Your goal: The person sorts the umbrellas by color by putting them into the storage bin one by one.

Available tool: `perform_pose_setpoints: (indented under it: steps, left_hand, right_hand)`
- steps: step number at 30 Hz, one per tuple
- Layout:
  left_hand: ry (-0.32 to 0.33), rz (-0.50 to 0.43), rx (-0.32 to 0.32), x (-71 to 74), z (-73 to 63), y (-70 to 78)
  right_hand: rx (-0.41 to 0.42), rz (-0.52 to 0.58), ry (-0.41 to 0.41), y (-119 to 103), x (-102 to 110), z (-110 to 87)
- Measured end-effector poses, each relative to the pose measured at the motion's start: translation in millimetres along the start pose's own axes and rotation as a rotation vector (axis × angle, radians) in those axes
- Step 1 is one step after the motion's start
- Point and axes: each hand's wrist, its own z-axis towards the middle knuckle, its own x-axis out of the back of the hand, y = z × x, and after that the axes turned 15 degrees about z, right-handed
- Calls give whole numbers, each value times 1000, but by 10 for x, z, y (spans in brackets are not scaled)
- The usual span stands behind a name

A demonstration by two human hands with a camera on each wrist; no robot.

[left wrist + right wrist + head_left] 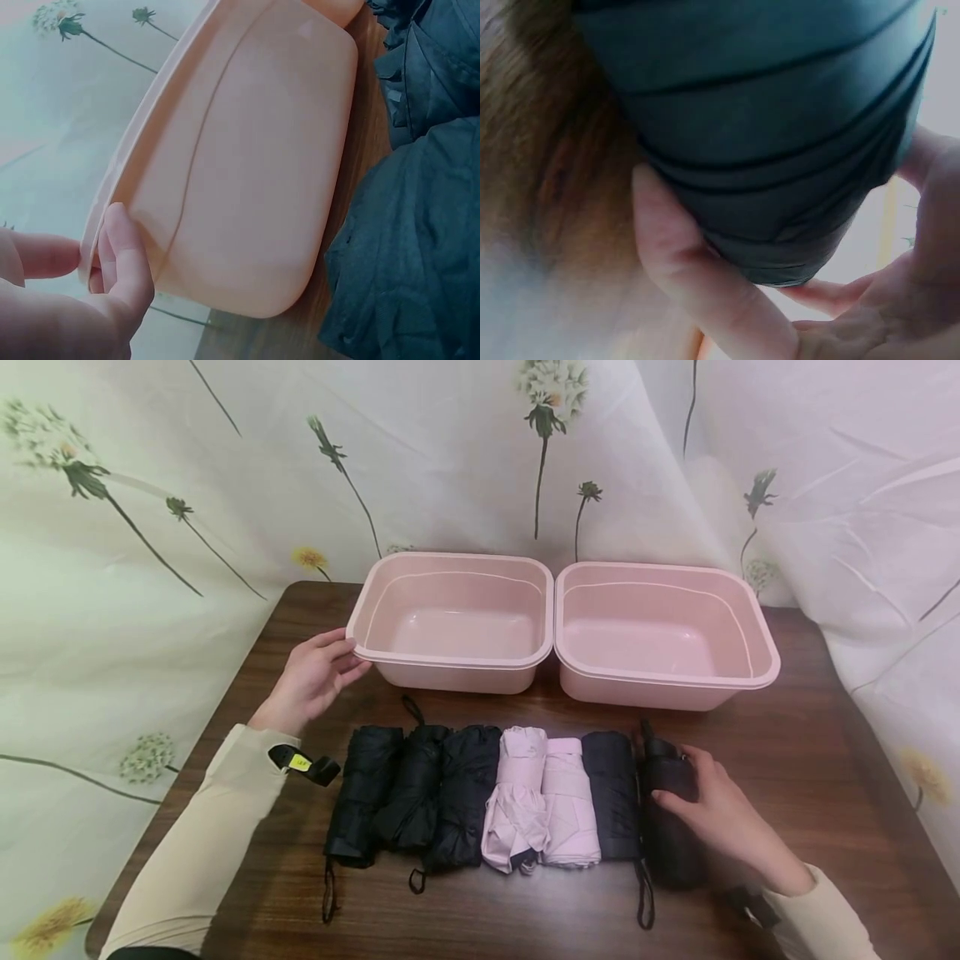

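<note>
My left hand point(311, 681) pinches the near left corner of the left pink basin point(457, 677). In the left wrist view, thumb and fingers lie on either side of its rim point(142, 120). On the right, my right hand point(723, 806) grips a folded black umbrella point(669, 839), the rightmost of a row. The right wrist view shows its wrapped dark fabric point(772, 127) between thumb and fingers. Beside it in the row lie another black umbrella point(611, 797), two pale pink umbrellas point(570, 810) and several more black ones point(465, 793) to the left.
A second pink basin point(637, 693) stands against the left one at the back of the brown wooden table point(525, 918). Both basins have nothing inside. A white flower-printed cloth point(450, 460) hangs behind the table. Wrist loops point(645, 897) stick out from some umbrellas.
</note>
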Motion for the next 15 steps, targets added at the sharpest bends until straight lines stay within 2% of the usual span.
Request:
perform_pose_setpoints:
  steps: [9,15]
  left_hand:
    - [3,-1,6,31,1,-12]
    - [16,33,3,37,-3,-5]
  right_hand:
    - [23,112,-16,-216,166,-110]
    - [18,120,18,-359,307,-152]
